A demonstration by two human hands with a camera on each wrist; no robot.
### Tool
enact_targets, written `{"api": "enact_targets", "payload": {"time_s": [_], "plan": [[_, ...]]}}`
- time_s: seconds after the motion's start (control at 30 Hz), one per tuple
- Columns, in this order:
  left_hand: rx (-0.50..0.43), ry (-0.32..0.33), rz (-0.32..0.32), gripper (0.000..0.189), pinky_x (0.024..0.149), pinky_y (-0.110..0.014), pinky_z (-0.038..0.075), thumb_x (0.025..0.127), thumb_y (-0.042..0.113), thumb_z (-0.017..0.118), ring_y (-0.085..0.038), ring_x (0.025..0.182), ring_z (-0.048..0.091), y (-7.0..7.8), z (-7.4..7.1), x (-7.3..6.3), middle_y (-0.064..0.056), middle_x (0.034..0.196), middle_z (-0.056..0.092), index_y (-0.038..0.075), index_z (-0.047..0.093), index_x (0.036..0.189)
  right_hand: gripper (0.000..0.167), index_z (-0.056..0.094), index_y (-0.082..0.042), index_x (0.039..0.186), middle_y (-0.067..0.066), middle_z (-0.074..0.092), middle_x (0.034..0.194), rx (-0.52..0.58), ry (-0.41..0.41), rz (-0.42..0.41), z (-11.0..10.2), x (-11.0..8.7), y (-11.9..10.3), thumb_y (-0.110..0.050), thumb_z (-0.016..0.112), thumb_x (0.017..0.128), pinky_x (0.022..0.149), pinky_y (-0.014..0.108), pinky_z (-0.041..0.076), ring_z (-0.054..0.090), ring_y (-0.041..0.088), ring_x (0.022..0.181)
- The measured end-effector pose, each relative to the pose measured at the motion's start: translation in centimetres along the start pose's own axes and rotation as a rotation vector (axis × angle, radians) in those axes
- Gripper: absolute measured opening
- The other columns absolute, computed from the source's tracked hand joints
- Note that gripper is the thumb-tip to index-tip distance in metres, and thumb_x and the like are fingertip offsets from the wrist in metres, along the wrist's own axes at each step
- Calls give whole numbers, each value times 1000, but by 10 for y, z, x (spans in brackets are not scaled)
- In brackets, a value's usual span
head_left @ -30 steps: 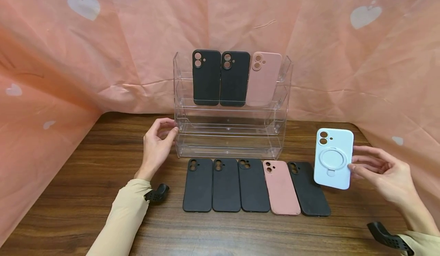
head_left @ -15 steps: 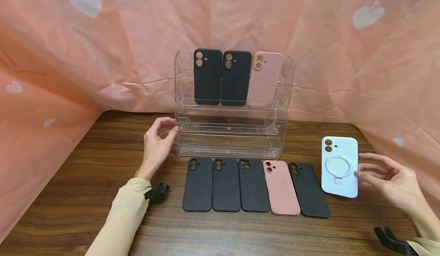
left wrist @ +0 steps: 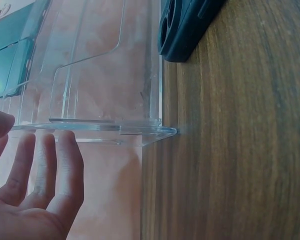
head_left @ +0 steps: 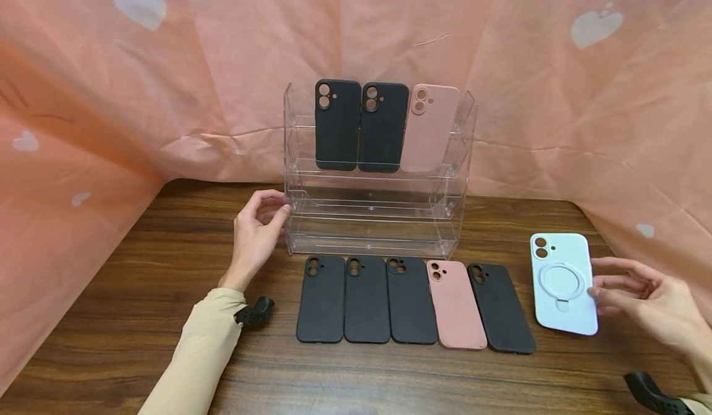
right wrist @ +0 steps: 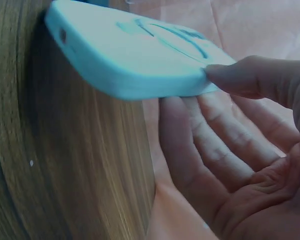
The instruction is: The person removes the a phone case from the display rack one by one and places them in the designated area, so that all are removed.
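1. White case [head_left: 567, 322]: tilted over the right part of the counter [head_left: 389, 378], just right of the nearest black case [head_left: 503, 308] and apart from it. Whether its far edge touches the counter, I cannot tell.
2. Right hand [head_left: 662, 310]: pinches the white case by its right long edge, thumb above, fingers beneath.
3. Handling: it looks light, thin-walled and fairly stiff, perhaps flexing slightly; the smooth finish could slip, though breakage seems unlikely.
4. Hold: the long edges seem best, keeping fingers off the ring [head_left: 541, 282], probably the most delicate part.
5. Left hand [head_left: 256, 232]: fingertips at the clear rack's [head_left: 369, 208] left side, thumb by its front edge; pinching or merely resting, I cannot tell.
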State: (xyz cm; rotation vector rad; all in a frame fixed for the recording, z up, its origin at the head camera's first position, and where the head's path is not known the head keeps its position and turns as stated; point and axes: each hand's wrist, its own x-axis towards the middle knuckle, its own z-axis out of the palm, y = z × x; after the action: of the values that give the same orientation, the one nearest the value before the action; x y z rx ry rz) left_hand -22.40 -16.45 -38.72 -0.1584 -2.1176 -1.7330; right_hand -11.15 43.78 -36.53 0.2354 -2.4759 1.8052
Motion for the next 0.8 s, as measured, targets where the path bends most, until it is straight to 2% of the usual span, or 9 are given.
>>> {"api": "enact_targets", "payload": {"time_s": [0.17, 0.33, 0.43, 0.57, 0.8], "plan": [[-2, -1, 1, 23, 62, -25, 63, 96, 11, 70, -9, 87, 73, 0, 0, 0, -14, 112, 71, 6, 66, 118, 59, 67, -29, 125, -6, 80, 95, -39, -96, 104, -9, 0, 7, 19, 54, 94, 60, 33, 63, 76, 10, 79], [-1, -2, 1, 23, 61, -23, 62, 96, 10, 70, -7, 86, 72, -1, 1, 0, -14, 112, 70, 6, 65, 118, 60, 63, -47, 119, -13, 77, 93, -223, -169, 235, -11, 1, 8, 9, 59, 97, 61, 34, 64, 74, 3, 83], [-3, -1, 1, 23, 61, -23, 62, 96, 10, 70, -5, 86, 72, -1, 1, 0, -14, 112, 70, 6, 65, 118, 59, 59, -53, 116, -16, 76, 93, -296, -228, 275, -10, 2, 10, 3, 62, 98, 63, 35, 64, 73, 3, 83], [-1, -1, 2, 22, 61, -24, 62, 96, 11, 70, -6, 86, 72, 0, 1, 1, -14, 111, 70, 6, 65, 118, 59, 59, -55, 116, -18, 75, 95, -311, -292, 267, -8, 4, 14, 1, 61, 99, 63, 35, 65, 72, 2, 84], [8, -1, 2, 22, 61, -25, 62, 96, 11, 70, -16, 89, 74, 0, 0, 0, -13, 111, 71, 7, 66, 118, 57, 59, -56, 114, -20, 75, 96, -321, -322, 274, -5, 4, 18, -1, 61, 99, 63, 33, 64, 71, 0, 84]]}}
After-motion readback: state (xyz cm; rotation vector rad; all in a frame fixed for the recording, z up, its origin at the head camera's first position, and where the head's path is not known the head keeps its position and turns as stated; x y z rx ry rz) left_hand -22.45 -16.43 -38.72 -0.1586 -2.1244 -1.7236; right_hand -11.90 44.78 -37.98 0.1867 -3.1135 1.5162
